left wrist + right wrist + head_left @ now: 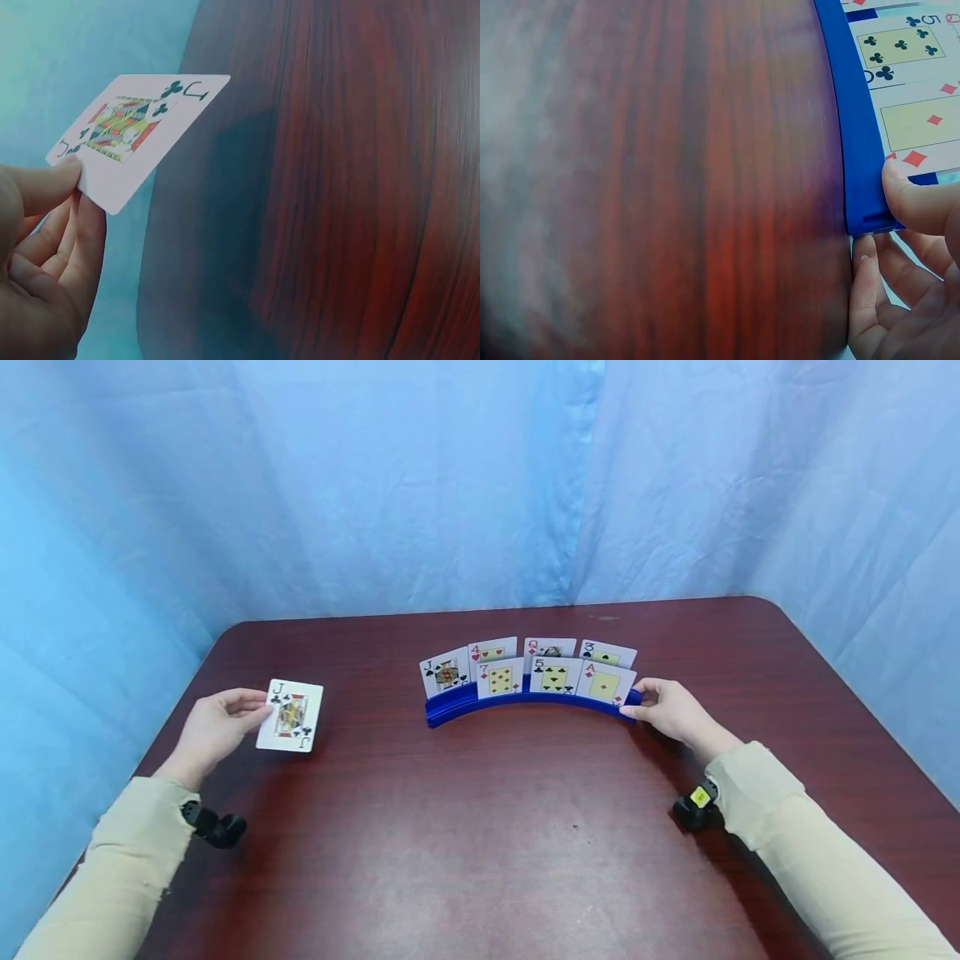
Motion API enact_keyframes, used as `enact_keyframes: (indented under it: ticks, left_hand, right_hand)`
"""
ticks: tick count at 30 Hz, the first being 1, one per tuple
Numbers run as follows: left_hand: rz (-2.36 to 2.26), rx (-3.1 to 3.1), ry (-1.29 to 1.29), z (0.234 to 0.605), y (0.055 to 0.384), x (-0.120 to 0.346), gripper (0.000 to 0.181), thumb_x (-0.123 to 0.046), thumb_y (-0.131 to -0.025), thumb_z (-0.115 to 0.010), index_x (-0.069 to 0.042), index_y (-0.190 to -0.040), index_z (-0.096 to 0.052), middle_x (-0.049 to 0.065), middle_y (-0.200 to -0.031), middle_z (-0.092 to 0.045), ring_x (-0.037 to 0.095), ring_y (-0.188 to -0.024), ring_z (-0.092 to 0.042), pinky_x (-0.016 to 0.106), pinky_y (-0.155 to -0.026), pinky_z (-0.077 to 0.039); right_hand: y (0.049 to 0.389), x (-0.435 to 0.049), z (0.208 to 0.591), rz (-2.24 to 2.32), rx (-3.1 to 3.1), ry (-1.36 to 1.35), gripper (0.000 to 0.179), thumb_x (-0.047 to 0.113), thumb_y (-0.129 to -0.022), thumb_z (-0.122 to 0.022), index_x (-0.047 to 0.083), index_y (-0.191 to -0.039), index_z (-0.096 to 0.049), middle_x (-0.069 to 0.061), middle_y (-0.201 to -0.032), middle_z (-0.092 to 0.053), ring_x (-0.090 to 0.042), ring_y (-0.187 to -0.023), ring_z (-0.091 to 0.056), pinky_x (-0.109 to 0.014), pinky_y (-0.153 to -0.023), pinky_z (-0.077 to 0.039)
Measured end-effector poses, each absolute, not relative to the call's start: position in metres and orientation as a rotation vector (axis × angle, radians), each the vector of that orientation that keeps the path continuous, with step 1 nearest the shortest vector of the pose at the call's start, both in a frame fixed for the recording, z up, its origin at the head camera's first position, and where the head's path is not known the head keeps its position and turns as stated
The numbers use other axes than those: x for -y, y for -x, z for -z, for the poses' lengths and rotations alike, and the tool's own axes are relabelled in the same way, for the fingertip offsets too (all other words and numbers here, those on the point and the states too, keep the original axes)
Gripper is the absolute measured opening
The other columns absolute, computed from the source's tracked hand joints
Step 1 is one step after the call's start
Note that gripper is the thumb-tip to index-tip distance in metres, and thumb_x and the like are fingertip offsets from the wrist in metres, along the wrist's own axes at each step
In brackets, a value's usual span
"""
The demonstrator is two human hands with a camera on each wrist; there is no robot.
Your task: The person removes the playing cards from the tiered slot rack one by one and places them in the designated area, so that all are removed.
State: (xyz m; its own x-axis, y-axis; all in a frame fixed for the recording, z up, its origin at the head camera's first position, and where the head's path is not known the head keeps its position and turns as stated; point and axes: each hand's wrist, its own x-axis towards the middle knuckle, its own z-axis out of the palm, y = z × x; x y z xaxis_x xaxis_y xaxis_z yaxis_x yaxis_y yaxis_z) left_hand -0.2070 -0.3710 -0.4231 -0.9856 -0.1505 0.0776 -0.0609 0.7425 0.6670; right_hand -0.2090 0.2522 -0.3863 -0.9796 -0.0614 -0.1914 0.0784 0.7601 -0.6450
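My left hand (pixel 210 731) pinches a jack of clubs (pixel 294 714) by its edge, above the table's left side; the left wrist view shows the thumb on the face of this playing card (pixel 124 135). A curved blue card holder (pixel 450 706) stands on the table. My right hand (pixel 675 710) grips its right end, with the thumb at the front by the ace of diamonds (pixel 603 683). In the holder's front row are also a seven of diamonds (pixel 500 678) and a five of clubs (pixel 555 677).
Behind them stand a black jack (pixel 446 672), a four of hearts (pixel 492 650), a red queen (pixel 550 647) and a black three (pixel 608 653), partly covered. The dark wooden table (pixel 450 843) has a rounded far edge. Blue curtains (pixel 420 485) hang behind and beside it.
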Motion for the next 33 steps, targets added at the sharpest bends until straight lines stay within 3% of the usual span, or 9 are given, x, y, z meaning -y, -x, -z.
enact_keyframes:
  ticks: [4, 9, 11, 13, 16, 20, 24, 33]
  left_hand:
    - [1.086, 2.852, -0.220, 0.427, 0.207, 0.403, 0.055, -0.048, -0.089, -0.060, -0.003, -0.122, -0.058, 0.019, -0.113, -0.064, -0.003, -0.080, -0.061, 0.017, -0.066, -0.052]
    - [1.178, 2.862, -0.286, 0.406, 0.193, 0.412, 0.053, -0.038, -0.087, -0.067, 0.005, -0.117, -0.058, 0.000, -0.092, -0.069, -0.008, -0.072, -0.058, 0.021, -0.060, -0.053]
    - [1.153, 2.893, -0.300, 0.394, 0.185, 0.410, 0.050, -0.031, -0.088, -0.067, 0.009, -0.117, -0.057, 0.005, -0.090, -0.070, -0.007, -0.071, -0.056, 0.021, -0.057, -0.051]
    - [1.081, 2.943, -0.317, 0.384, 0.178, 0.408, 0.047, -0.026, -0.090, -0.065, 0.012, -0.116, -0.056, 0.019, -0.097, -0.069, -0.005, -0.071, -0.053, 0.022, -0.056, -0.048]
    - [0.974, 3.004, -0.321, 0.375, 0.170, 0.408, 0.045, -0.023, -0.093, -0.060, 0.014, -0.118, -0.054, 0.033, -0.111, -0.060, 0.006, -0.077, -0.056, 0.021, -0.061, -0.045]
    - [0.974, 3.043, -0.368, 0.374, 0.168, 0.413, 0.047, -0.021, -0.094, -0.058, 0.015, -0.122, -0.050, 0.036, -0.115, -0.056, 0.032, -0.094, -0.058, 0.030, -0.069, -0.046]
    - [0.992, 3.082, -0.360, 0.375, 0.170, 0.422, 0.049, -0.021, -0.093, -0.059, 0.016, -0.123, -0.048, 0.037, -0.115, -0.056, 0.042, -0.100, -0.054, 0.040, -0.074, -0.046]
    - [0.986, 3.153, -0.363, 0.381, 0.173, 0.437, 0.050, -0.017, -0.091, -0.062, 0.020, -0.121, -0.047, 0.033, -0.103, -0.062, 0.020, -0.079, -0.061, 0.019, -0.059, -0.045]
  right_hand:
    - [0.209, -0.252, 0.387, 1.019, -2.752, -0.021, 0.032, 0.021, -0.091, -0.064, -0.003, -0.109, -0.055, -0.028, -0.114, -0.060, -0.031, -0.093, -0.055, -0.034, -0.079, -0.045]
    - [0.209, -0.252, 0.387, 1.014, -2.750, -0.035, 0.032, 0.021, -0.091, -0.064, -0.003, -0.109, -0.054, -0.028, -0.114, -0.060, -0.031, -0.093, -0.054, -0.036, -0.081, -0.045]
    - [0.209, -0.252, 0.387, 1.008, -2.757, -0.031, 0.031, 0.020, -0.091, -0.064, -0.004, -0.109, -0.054, -0.027, -0.113, -0.060, -0.031, -0.092, -0.055, -0.036, -0.080, -0.044]
    - [0.209, -0.252, 0.387, 1.002, -2.765, -0.024, 0.031, 0.020, -0.091, -0.064, -0.004, -0.108, -0.055, -0.027, -0.111, -0.061, -0.030, -0.090, -0.055, -0.035, -0.079, -0.044]
    - [0.209, -0.251, 0.386, 0.997, -2.777, -0.021, 0.029, 0.019, -0.091, -0.063, -0.004, -0.107, -0.055, -0.027, -0.109, -0.062, -0.029, -0.088, -0.055, -0.034, -0.077, -0.043]
    - [0.208, -0.251, 0.386, 0.995, -2.785, -0.021, 0.029, 0.019, -0.091, -0.063, -0.004, -0.107, -0.055, -0.025, -0.106, -0.062, -0.027, -0.086, -0.055, -0.033, -0.075, -0.043]
    - [0.207, -0.250, 0.385, 1.000, -2.780, -0.016, 0.029, 0.019, -0.091, -0.064, -0.004, -0.106, -0.056, -0.024, -0.103, -0.063, -0.026, -0.082, -0.056, -0.031, -0.073, -0.043]
    - [0.206, -0.252, 0.386, 1.003, -2.782, -0.011, 0.028, 0.019, -0.091, -0.063, -0.004, -0.105, -0.056, -0.024, -0.103, -0.063, -0.026, -0.083, -0.056, -0.032, -0.074, -0.044]
